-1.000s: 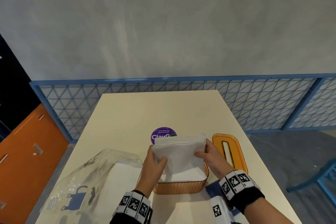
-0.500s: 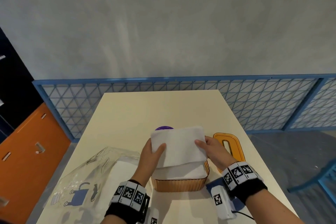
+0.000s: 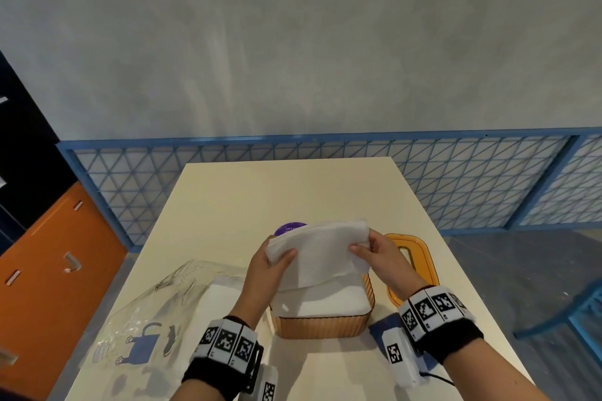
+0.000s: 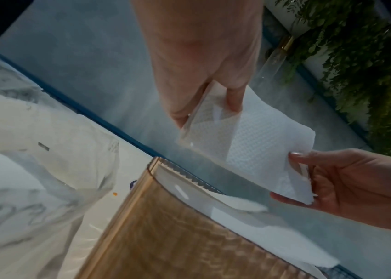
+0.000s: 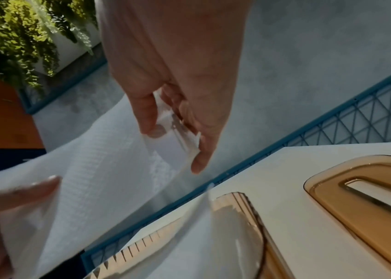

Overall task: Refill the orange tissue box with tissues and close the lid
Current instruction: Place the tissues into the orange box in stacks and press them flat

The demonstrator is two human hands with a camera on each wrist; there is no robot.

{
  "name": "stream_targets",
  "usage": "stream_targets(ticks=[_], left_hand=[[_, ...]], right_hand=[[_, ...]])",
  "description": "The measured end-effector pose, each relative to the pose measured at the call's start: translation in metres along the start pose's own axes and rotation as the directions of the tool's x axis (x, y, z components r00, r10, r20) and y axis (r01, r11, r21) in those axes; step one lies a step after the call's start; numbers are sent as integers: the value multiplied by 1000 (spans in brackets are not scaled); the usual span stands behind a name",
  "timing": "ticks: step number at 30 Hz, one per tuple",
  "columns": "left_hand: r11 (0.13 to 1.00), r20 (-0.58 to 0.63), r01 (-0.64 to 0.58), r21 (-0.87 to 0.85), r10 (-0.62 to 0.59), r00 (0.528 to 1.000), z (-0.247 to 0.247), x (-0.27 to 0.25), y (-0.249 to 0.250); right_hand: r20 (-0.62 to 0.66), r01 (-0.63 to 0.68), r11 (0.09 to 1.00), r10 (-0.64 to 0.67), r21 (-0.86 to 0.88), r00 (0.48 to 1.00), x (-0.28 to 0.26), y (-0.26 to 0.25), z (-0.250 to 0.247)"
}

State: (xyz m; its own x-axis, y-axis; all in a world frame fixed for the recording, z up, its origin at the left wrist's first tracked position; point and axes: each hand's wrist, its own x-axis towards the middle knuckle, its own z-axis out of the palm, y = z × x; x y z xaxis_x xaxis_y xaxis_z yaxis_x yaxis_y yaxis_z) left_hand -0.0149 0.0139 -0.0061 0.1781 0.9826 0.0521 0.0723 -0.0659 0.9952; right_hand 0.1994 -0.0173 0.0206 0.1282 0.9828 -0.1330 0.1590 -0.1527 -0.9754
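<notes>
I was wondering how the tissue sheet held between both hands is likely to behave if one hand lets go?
The tissue sheet would probably flop: it already sags between the left hand and right hand. It looks thin and very light, so it may drift rather than drop. Its lower edge trails into the orange tissue box, so it would likely settle there.

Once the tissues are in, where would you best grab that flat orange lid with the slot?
Probably by its long outer edges, from above: the flat translucent orange lid lies on the cream table right of the ribbed orange tissue box, its rim free all round.
</notes>
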Motion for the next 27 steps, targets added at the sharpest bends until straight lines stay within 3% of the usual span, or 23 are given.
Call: stream_targets(ticks=[6,12,19,21,25,27], left_hand=[[997,-29,-72,3,73,997,2,-4,5],[993,-4,90,73,-90,996,10,-16,-28],[967,-22,138,212,-137,990,7,2,-16],[921,-19,193,338,-198,980,6,11,-16],[741,-38,241,627,-281,959,7,19,-28],[671,-55,233,704,-275,960,9,18,-34]], right_hand=[[-61,99,995,-101,-32,993,-7,-2,1],[-35,-116,977,112,-180,993,-13,36,15],[-77,-157,978,147,-135,986,-1,24,11],[-75,-217,958,207,-186,976,1,26,8],[-48,-397,888,397,-231,916,2,32,12],[-79,-380,834,381,-401,921,5,41,14]])
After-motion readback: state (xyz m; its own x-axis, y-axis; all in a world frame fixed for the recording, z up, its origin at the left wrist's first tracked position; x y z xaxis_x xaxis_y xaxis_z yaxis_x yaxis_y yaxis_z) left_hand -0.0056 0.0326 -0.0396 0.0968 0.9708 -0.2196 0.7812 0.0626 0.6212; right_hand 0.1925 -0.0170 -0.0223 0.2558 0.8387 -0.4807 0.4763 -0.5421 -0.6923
